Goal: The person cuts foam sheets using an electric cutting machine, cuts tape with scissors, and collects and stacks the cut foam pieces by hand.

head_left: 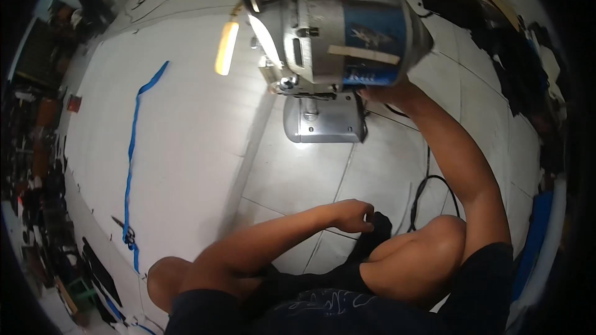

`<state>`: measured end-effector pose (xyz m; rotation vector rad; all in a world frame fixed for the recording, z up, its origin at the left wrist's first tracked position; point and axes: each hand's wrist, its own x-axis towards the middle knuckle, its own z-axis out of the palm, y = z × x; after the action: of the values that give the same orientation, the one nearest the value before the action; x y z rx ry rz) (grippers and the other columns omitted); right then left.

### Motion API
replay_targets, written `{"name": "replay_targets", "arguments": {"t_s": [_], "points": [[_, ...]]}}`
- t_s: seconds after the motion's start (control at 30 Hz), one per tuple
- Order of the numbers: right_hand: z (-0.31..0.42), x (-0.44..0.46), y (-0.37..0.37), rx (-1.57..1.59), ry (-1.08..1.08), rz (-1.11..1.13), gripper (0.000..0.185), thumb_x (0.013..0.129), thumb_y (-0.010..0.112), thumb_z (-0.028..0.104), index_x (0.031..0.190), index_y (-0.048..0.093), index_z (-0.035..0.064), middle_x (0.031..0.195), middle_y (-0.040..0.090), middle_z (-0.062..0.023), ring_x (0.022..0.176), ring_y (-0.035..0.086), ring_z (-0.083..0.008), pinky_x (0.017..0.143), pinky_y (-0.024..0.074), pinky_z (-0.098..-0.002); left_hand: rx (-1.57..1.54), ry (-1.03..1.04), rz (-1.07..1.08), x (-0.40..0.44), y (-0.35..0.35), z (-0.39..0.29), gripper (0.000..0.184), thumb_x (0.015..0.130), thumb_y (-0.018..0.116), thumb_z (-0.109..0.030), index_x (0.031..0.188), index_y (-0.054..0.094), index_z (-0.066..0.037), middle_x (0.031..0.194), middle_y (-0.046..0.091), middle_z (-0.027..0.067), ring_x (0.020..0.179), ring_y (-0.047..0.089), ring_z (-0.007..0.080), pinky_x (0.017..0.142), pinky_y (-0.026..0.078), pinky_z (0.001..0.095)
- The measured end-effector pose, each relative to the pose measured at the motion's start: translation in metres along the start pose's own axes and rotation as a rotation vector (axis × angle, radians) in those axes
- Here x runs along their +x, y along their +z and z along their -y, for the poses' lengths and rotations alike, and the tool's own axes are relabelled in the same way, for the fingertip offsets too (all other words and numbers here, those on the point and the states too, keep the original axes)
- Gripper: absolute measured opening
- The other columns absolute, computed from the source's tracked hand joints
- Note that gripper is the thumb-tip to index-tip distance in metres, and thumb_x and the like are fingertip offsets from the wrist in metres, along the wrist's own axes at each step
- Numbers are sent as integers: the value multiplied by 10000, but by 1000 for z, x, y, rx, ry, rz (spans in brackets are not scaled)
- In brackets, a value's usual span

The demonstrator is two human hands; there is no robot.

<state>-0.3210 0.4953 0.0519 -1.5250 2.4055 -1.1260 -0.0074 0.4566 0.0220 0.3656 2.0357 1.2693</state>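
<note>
A large metal cutting machine (316, 37) with a blue label stands upright on a flat metal base plate (326, 130), at the edge of a thick stack of white fabric (180, 149). A yellow handle (227, 48) sticks out on its left side. My right hand (388, 93) reaches to the machine's underside at the right; the motor housing hides its fingers. Near my foot in a black sock (382, 228), my left hand (355, 216) is curled, apart from the machine. What its fingers may hold is too small to make out.
On the white fabric lies a long blue strip (131, 142), with scissors (128, 234) near its lower end. A black cable (428, 180) loops over the tiled floor (298, 177) beside my right knee. Dark cloth piles (503, 68) line the right side.
</note>
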Motion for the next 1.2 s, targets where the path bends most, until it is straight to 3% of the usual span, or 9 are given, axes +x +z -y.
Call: {"name": "replay_targets", "arguments": {"t_s": [0.1, 0.2, 0.4, 0.47, 0.57, 0.73, 0.93, 1.1, 1.2], "points": [[10, 8, -15, -258, -124, 16, 641, 657, 843, 14, 1258, 621, 22, 1121, 700, -109, 1020, 671, -201, 875, 556, -311, -99, -14, -3, 30, 7, 1, 413, 804, 694, -352, 1048, 675, -19, 997, 708, 231, 988, 676, 378, 888, 519, 445], [18, 11, -21, 563, 312, -35, 657, 659, 840, 39, 1274, 610, 30, 1098, 702, -115, 1007, 675, -206, 861, 556, -313, -182, -29, -163, 76, 3, 23, 471, 810, 732, -356, 1144, 657, -32, 990, 696, 224, 960, 673, 357, 891, 526, 422], [19, 30, -39, -346, 123, 148, 628, 716, 781, 230, 1308, 603, 116, 1257, 644, -146, 1184, 615, -279, 981, 510, -377, -105, -137, -637, 163, -70, -3, 744, 831, 703, -388, 1447, 407, -95, 1316, 495, 285, 1181, 567, 451, 1007, 477, 464], [31, 20, -34, -170, 173, 47, 442, 712, 843, 205, 1122, 699, 130, 1077, 715, -71, 993, 680, -252, 853, 541, -350, -105, -206, -743, 183, -90, -19, 778, 845, 700, -420, 1471, 377, -91, 1332, 478, 305, 1219, 544, 473, 1022, 471, 481], [20, 25, -29, -280, 84, -44, 498, 696, 856, 226, 1153, 690, 120, 1114, 714, -97, 1043, 679, -257, 894, 541, -340, -71, -345, -748, 231, -118, -27, 770, 854, 704, -455, 1458, 402, -85, 1340, 501, 273, 1224, 555, 434, 1018, 470, 468], [9, 34, -41, -714, -649, -554, 735, 700, 906, 283, 1325, 585, 69, 1221, 658, -92, 1099, 618, -191, 934, 496, -312, -86, -413, -761, 275, -119, -31, 696, 869, 694, -464, 1405, 466, -83, 1345, 536, 221, 1233, 557, 377, 1019, 463, 443], [23, 55, -41, -314, 325, 223, 718, 735, 766, 209, 1394, 506, 96, 1143, 689, -181, 1086, 669, -329, 900, 552, -389, -327, 127, -760, 288, -84, -37, 599, 886, 678, -459, 1332, 548, -83, 1349, 576, 158, 1243, 555, 311, 1024, 454, 412], [2, 66, -44, -433, 161, 177, 571, 792, 709, 156, 1333, 539, 87, 1077, 714, -161, 1020, 696, -318, 846, 572, -387, -158, 603, -676, 319, -14, -35, 475, 934, 605, -409, 1274, 599, -77, 1322, 609, 157, 1230, 568, 301, 1014, 460, 413], [23, 70, -78, -400, 292, 298, 545, 828, 688, 193, 1342, 536, 95, 1157, 699, -137, 1087, 675, -291, 900, 553, -378, 41, 317, -223, 317, 37, -35, 422, 961, 523, -341, 1272, 590, -64, 1230, 628, 228, 1125, 613, 396, 980, 476, 473]]}}
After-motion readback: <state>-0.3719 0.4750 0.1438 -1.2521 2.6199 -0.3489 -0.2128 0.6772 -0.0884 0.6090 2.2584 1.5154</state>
